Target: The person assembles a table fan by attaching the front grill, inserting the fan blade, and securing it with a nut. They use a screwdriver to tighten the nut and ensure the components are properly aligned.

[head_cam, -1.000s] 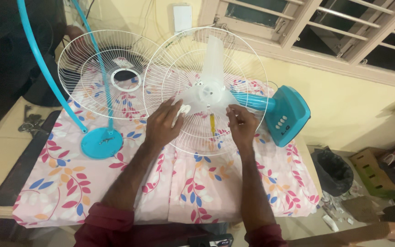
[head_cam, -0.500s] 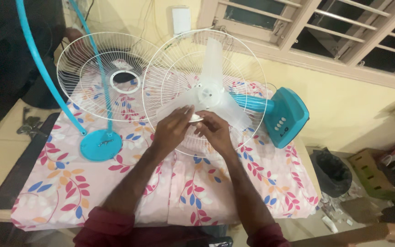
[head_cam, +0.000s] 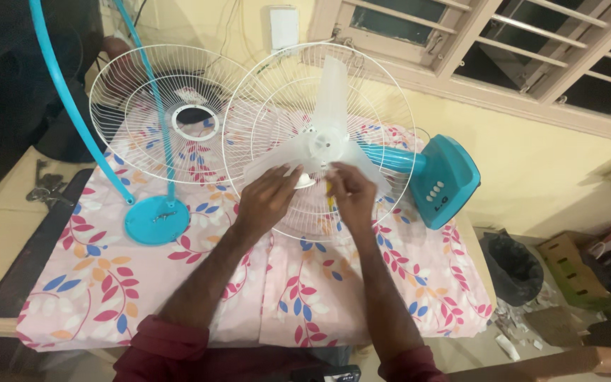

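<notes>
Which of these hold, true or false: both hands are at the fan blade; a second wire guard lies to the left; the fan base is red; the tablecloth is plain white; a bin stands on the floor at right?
1. Both the left hand and the right hand are at the translucent white three-blade fan blade. True.
2. A second round white wire guard lies to the left of the one around the blade. True.
3. The fan base is red. False: the plastic fan base with buttons is teal blue.
4. The tablecloth is plain white. False: the cloth is pink with a leaf print.
5. A black bin stands on the floor at right. True.
</notes>
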